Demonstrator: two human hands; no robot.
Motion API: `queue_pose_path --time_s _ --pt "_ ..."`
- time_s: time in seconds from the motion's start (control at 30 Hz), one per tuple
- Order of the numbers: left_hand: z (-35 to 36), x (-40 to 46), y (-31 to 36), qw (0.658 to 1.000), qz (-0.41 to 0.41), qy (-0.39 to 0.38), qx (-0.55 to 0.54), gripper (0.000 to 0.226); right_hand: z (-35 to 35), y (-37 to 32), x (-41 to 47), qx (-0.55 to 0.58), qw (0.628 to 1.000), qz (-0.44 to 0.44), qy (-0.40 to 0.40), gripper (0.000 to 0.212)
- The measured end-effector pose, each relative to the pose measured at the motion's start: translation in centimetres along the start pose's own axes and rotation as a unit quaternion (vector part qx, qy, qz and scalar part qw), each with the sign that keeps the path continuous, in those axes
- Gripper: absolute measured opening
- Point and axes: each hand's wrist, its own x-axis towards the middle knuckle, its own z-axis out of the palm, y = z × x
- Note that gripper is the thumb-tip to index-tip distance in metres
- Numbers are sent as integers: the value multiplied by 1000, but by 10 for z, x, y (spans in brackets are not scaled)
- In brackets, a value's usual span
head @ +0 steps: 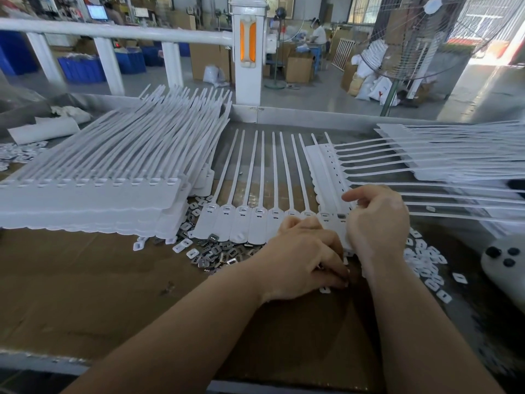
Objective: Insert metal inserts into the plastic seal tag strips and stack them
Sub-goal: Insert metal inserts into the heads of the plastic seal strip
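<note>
Two hands over tag strip [255, 223], left hand [304, 251] curled, right hand [377, 223] pinching, contents hidden

Left hand [305, 251] covers the flat ends of the strip [241, 223] under it; whatever its curled fingertips [339, 275] pinch is too small to tell. Right hand [377, 220] hides the strip's last sockets, so whether inserts sit there is unclear. Stack [454, 155] beyond the right hand is cut by the frame edge. Dark-spotted white object [502, 265] right of it is blurred, unidentifiable.
</note>
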Motion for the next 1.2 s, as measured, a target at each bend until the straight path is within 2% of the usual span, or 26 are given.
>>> queue_pose_path --time_s 0.1,0.2,0.3,0.4,0.6,0.8,0.97,1.2 --pt "0 0 -3 999 -30 18 -9 20 0 1 0 5 1000 -11 -3 40" --pt "-4 0 -10 984 -120 116 -68 18 1 2 1 22 999 -30 -13 37" --pt "-9 -2 -20 934 -228 221 -163 12 2 -1 -2 47 993 -101 -37 28" --pt "-11 -5 -26 879 -295 265 -266 7 3 -7 -5 97 978 -162 -90 23" --pt "-13 -5 -27 861 -302 290 -289 11 0 -11 -7 182 953 -181 -159 19" --pt "-13 -6 -26 862 -295 292 -291 16 -3 -15 -9 221 936 -164 -219 21" --pt "-12 -6 -27 864 -298 280 -292 17 -4 -15 -9 214 933 -181 -227 22" --pt "-14 -6 -24 866 -292 272 -301 19 -1 -15 -9 223 930 -196 -217 11"
